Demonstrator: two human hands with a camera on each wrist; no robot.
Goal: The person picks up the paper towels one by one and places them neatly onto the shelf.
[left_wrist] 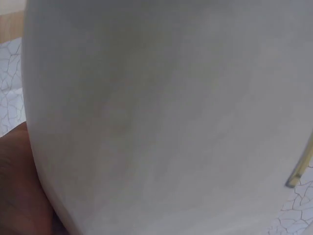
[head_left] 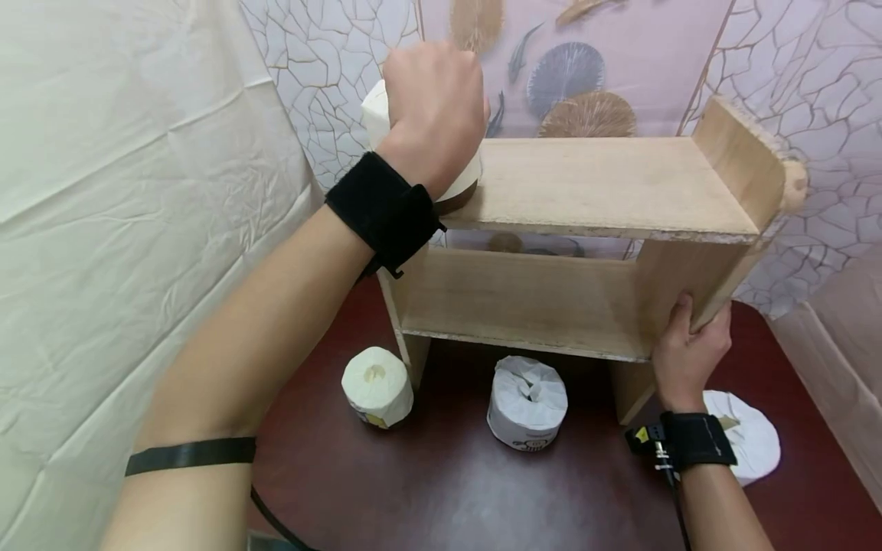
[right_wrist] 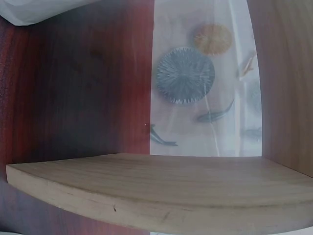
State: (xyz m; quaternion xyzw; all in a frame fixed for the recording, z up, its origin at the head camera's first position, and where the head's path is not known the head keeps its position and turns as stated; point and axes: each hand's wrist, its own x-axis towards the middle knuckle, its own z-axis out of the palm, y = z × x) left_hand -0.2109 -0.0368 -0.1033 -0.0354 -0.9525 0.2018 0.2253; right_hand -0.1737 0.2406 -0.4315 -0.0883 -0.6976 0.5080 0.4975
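Observation:
My left hand (head_left: pixel 437 115) grips a white wrapped toilet paper roll (head_left: pixel 377 115) at the left end of the wooden shelf's (head_left: pixel 586 180) top board, hiding much of it. In the left wrist view this roll (left_wrist: pixel 161 117) fills most of the picture, the hand (left_wrist: pixel 22 181) at its lower left side. My right hand (head_left: pixel 692 352) holds the shelf's right side panel, thumb on the inner face and fingers around the outside. The right wrist view shows that panel (right_wrist: pixel 161 186) close up, with the hand out of sight.
On the dark red table (head_left: pixel 475 497) stand a cream toilet paper roll (head_left: pixel 377 390) by the shelf's left leg and a white one (head_left: pixel 527 405) in front. Another wrapped roll (head_left: pixel 758 440) is partly behind my right wrist. White cloth (head_left: pixel 138 191) hangs at left.

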